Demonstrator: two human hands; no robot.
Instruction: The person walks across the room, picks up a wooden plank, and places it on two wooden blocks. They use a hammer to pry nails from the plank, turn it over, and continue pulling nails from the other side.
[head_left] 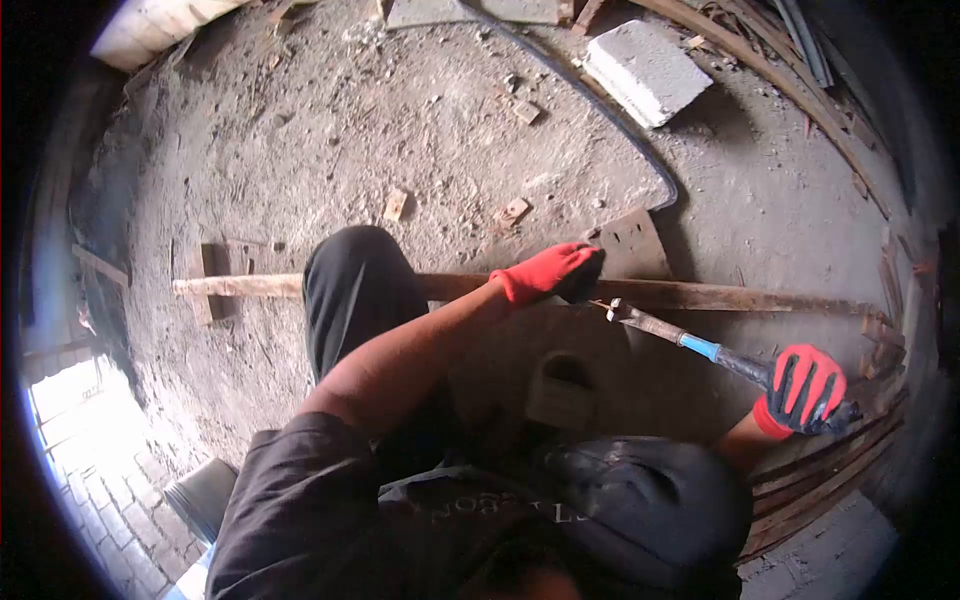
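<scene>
A long wooden strip [690, 294] runs left to right across the middle of the view, passing under my left hand and by my knee. My left hand [555, 272], in a red and black glove, is closed over this strip; its dark fingertips are partly hidden. My right hand [803, 388], gloved alike, grips the dark end of a hammer [700, 346] with a blue band on its handle. The hammer's metal head lies just below the strip, close to my left fingers. Something thin, too small to name, shows between the head and those fingers.
A white block [645, 72] stands at the upper right, beside a bent dark rod [610, 115]. A flat board [635, 245] with small holes lies just beyond my left hand. Small wood pieces [395, 205] and rubble dot the rough floor. More long strips [820, 480] lie at the right.
</scene>
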